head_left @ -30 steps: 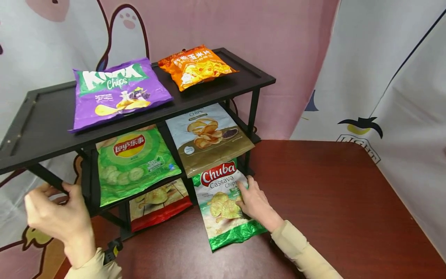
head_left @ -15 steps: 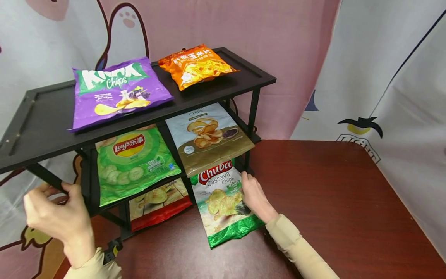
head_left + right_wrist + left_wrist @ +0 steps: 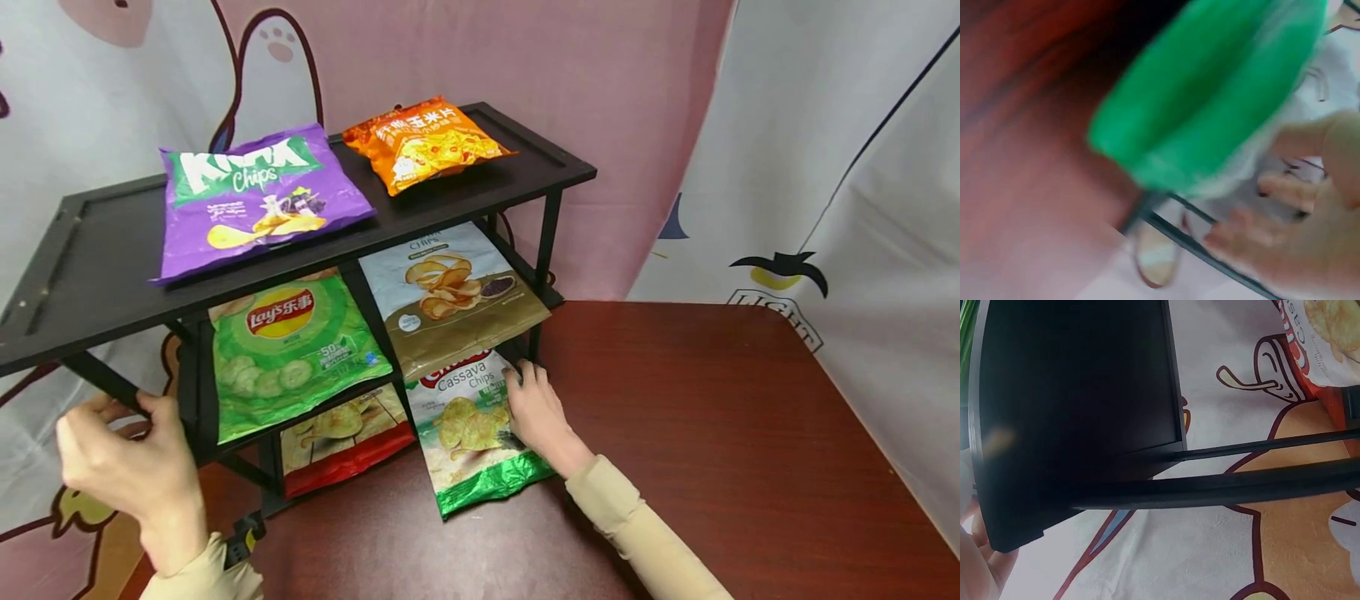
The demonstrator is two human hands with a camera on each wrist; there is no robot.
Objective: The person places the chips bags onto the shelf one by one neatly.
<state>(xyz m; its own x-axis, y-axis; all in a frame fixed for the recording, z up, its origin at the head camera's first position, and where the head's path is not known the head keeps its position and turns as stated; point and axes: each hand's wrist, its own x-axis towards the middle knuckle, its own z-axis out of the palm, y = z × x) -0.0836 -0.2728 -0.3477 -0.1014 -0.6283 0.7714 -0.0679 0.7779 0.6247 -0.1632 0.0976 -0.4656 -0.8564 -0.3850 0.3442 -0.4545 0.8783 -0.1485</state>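
My right hand point(image 3: 543, 421) holds a green-and-white bag of Chuba cassava chips point(image 3: 468, 433) by its right side, thumb on the front. The bag's top is tucked under the middle tier of the black rack point(image 3: 105, 250), hiding part of its logo. In the right wrist view the bag's green end point(image 3: 1210, 106) is blurred, with the fingers behind it. My left hand point(image 3: 138, 479) grips the rack's front left corner at the middle tier; the left wrist view shows fingertips at that black corner. Beside the Chuba bag, a red-bottomed chip bag point(image 3: 352, 437) lies on the lowest tier.
On the middle tier lie a green Lay's bag point(image 3: 292, 358) and a white-and-brown chip bag point(image 3: 450, 308). A purple chip bag point(image 3: 255, 200) and an orange snack bag point(image 3: 423, 146) sit on top. The brown table point(image 3: 697, 433) extends right, with a patterned curtain point(image 3: 577, 75) behind.
My right hand has pushed the Chuba bag left and deeper under the middle tier, so more of its logo is covered. The left hand stays on the rack.
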